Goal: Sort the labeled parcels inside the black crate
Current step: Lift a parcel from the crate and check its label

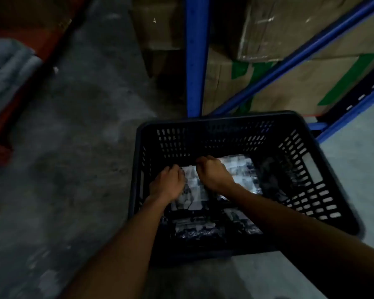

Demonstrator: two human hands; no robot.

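A black slotted plastic crate (216, 134) stands on the concrete floor in front of me. Several dark plastic-wrapped parcels with white labels lie flat on its bottom. Both my hands reach down into it. My left hand (166, 183) and my right hand (214, 172) are curled on the two sides of one labeled parcel (194, 190) in the middle. Another labeled parcel (240, 171) lies behind my right hand, and more parcels (194, 228) lie near the crate's front wall. The fingertips are hidden under the hands, and the scene is dim and blurred.
A blue steel rack post (195, 57) and slanted brace (289, 61) stand just behind the crate, with large cardboard boxes (289, 87) stacked behind them. At the left are a red frame (0, 134) and a grey bundle (7, 70). Concrete floor (73, 147) stretches to the left.
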